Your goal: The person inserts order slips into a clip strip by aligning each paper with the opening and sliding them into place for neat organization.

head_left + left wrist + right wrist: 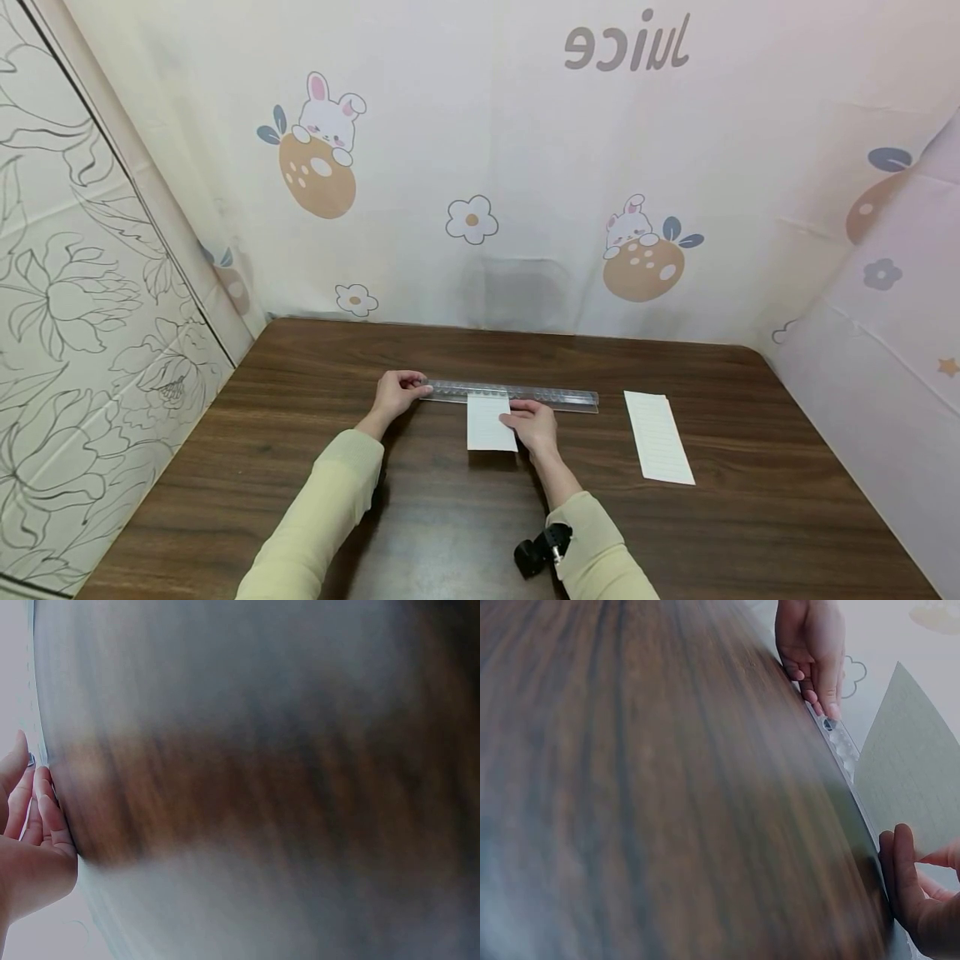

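Head view: clear ruler [555,398] lies crosswise near the middle of the counter [435,517]. White slip [487,423] meets it at the slip's far edge; whether that edge sits over or under the plastic, cannot tell.

Left hand [397,395]: thumb and fingers closed in a pinch on the ruler's left end. Left wrist view shows little more, only the hand at the frame edge.

Right hand [537,427]: thumb and fingers nipping the slip's right edge, close below the ruler. Right wrist view has the slip tilted up off the counter; a dark shadow beneath its near edge in the head view agrees.

Loose paper [660,437] lies flat to the right, well apart, untouched.

Risks, as judged: ruler is held at one end only, so a sideways push from the slip or the right fingers could swing its far end. Slip is pinched at one side; its free left side may droop or skew against the ruler's line. A harder pinch could crease thin paper. Clear plastic likely slides easily on the smooth counter. Right knuckles, close to the ruler, might nudge it.
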### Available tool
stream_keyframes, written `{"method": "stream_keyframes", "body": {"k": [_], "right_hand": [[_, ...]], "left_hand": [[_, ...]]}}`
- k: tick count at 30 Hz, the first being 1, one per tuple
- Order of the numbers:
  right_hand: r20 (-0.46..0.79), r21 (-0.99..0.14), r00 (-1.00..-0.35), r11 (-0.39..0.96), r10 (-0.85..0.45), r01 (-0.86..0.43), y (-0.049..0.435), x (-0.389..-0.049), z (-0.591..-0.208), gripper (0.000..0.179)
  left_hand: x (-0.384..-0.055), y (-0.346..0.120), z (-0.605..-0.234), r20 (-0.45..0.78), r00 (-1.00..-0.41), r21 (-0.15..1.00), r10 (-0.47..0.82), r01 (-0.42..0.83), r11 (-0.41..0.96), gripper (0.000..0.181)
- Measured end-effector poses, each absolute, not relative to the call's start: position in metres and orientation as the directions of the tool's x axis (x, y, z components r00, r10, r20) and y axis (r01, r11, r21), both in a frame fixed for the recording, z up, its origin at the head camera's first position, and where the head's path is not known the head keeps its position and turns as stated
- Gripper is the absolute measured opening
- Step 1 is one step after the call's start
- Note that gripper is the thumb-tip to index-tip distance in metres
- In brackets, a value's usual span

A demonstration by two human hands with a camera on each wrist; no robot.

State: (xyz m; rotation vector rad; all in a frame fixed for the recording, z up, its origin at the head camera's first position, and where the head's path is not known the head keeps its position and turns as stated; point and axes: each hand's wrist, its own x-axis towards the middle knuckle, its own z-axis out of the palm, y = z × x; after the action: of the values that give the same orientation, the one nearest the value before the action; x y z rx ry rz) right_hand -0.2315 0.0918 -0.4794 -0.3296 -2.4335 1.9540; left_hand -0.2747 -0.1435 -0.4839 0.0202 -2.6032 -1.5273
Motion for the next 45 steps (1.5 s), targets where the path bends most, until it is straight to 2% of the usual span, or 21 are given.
{"method": "stream_keyframes", "body": {"k": [9,25,45], "right_hand": [[-0.127,-0.969,-0.978,0.189,0.165,0.158,0.088,-0.232,-0.481,0.03],[-0.136,-0.95,-0.976,0.259,0.169,0.177,0.085,-0.23,-0.478,0.03],[-0.11,-0.948,-0.978,0.276,0.175,0.156,0.076,-0.233,-0.482,0.028]], "left_hand": [[-0.274,-0.142,-0.483,0.107,-0.991,0.872,-0.074,0.058,0.485,0.016],[-0.274,-0.143,-0.485,0.087,-0.994,0.872,-0.074,0.04,0.488,0.017],[-0.274,-0.143,-0.483,0.107,-0.991,0.871,-0.076,0.057,0.487,0.016]]}}
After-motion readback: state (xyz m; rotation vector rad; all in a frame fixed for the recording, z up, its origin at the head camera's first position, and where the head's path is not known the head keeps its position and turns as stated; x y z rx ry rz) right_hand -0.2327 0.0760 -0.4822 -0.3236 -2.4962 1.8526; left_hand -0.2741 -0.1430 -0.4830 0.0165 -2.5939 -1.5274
